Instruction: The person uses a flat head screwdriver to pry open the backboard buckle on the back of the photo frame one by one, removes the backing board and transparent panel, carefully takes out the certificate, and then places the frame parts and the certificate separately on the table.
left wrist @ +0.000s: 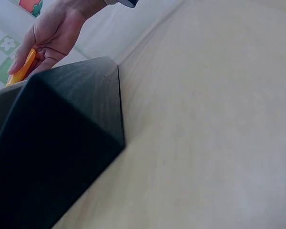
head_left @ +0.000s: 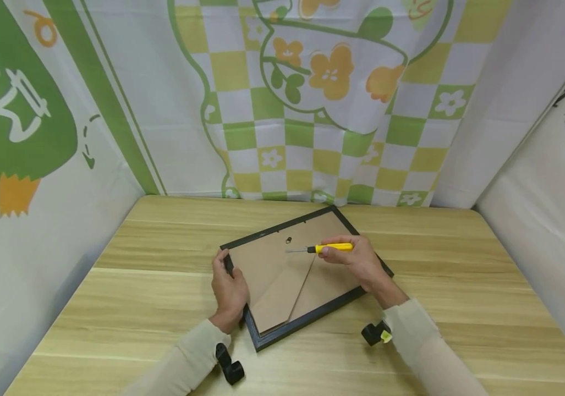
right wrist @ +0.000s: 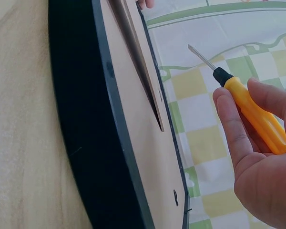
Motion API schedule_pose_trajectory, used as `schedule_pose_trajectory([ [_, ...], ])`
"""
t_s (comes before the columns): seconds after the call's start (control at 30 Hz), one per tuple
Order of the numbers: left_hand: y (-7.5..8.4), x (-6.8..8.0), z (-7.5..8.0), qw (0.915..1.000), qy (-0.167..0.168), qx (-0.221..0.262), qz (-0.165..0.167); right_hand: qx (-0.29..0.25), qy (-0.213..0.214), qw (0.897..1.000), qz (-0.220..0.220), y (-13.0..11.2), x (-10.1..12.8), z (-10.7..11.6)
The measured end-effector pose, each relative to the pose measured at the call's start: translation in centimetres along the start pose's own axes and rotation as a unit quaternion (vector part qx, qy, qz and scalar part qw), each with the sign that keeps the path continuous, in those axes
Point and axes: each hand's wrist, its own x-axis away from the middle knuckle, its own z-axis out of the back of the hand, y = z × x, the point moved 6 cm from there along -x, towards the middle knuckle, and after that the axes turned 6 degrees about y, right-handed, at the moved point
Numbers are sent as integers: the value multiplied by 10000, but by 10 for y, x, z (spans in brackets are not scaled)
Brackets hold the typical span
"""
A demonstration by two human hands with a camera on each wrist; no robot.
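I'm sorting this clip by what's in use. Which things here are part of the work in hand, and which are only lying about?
In use:
- picture frame, face down, gripped by the left hand
- yellow screwdriver, held by the right hand

Lying about:
- wooden table
- patterned backdrop cloth

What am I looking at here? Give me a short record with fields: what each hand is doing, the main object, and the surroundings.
Main object: black picture frame, lying face down, brown backing board up, its stand flap partly raised
Left hand: left hand holds the frame's left edge
Right hand: right hand in a grip on a yellow-handled screwdriver, tip above the backing near a small hanger
Surface: wooden table
Backdrop: cloth with green and yellow checks and flowers
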Motion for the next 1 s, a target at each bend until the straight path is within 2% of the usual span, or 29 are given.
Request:
schedule_pose_trajectory([
  [0.1, 0, -7, 2, 9996, -208, 134, 96, 41, 1, 10000, -26, 1, 0, 1],
  [0.23, 0, -28, 5, 9985, -483, 200, 148, 106, 65, 9999, -41, 3, 0, 5],
  [0.33, -3, -45, 4, 9970, -750, -36, 193, 115, 113, 9999, -49, 4, 1, 8],
  [0.43, -5, -59, 2, 9934, -1063, -431, 10, 90, 113, 9999, -72, 5, 1, 9],
  [0.53, -6, -72, -1, 9823, -1539, -948, -496, 72, 106, 9999, -91, 5, 2, 9],
  [0.63, -4, -82, -5, 9598, -2225, -1277, -1134, 90, 105, 9999, -74, 6, 2, 11],
  [0.73, -3, -90, -9, 9399, -2791, -1226, -1540, 111, 143, 9998, -53, 6, 3, 12],
  [0.87, -5, -100, -11, 9335, -3103, -818, -1600, 97, 142, 9999, -18, 6, 3, 11],
  [1.0, -11, -108, -16, 9296, -3389, -432, -1385, 81, 95, 9999, 21, 7, 3, 11],
])
